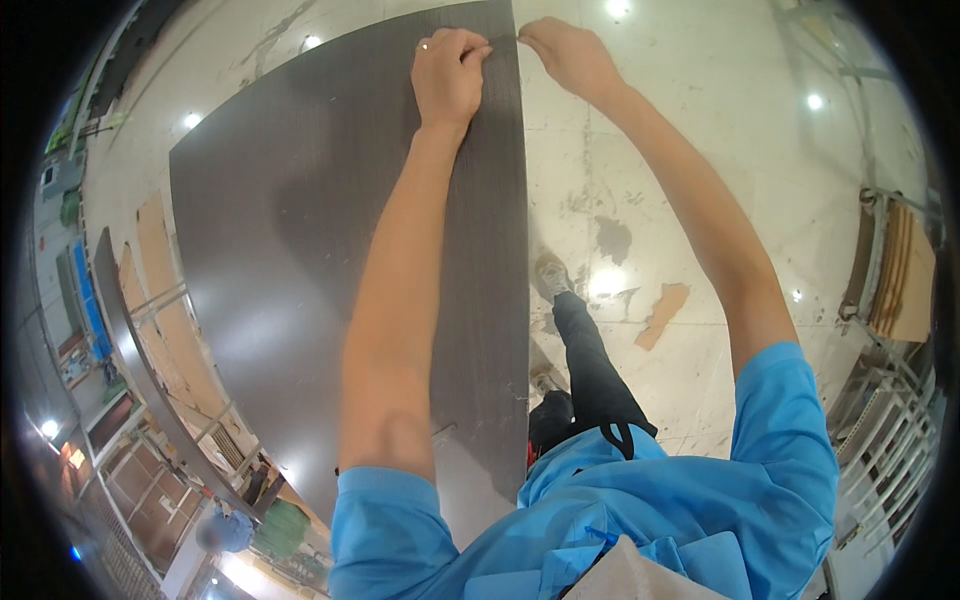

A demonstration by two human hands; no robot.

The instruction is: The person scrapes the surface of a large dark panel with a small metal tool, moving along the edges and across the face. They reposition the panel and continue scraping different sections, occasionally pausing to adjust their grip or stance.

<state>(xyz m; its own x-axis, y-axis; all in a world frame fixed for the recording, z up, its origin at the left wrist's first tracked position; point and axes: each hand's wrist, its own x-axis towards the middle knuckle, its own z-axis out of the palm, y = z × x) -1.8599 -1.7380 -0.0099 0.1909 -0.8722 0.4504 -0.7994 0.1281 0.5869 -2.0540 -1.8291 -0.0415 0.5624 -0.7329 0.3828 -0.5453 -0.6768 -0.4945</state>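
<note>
Pale, stained workshop floor (690, 130) below a dark wood-grain panel (300, 210), broad face upward, long straight edge at right; support beneath hidden. Left hand (447, 85) over the far end of that face, close to the edge; right hand (572, 62) just outside it, above the floor. Fingers of both drawn together in a pinch; anything between them too small to tell. Possible faults: scuffed finish from fingernails dragged across the face; scraped fingertips from a rough edge; lost footing from the loose brown scrap (662, 315) near the forward shoe (552, 277). Panel and floor both glossy; farther right, stacked tan boards (905, 270) and a pale metal rack (890, 430).
</note>
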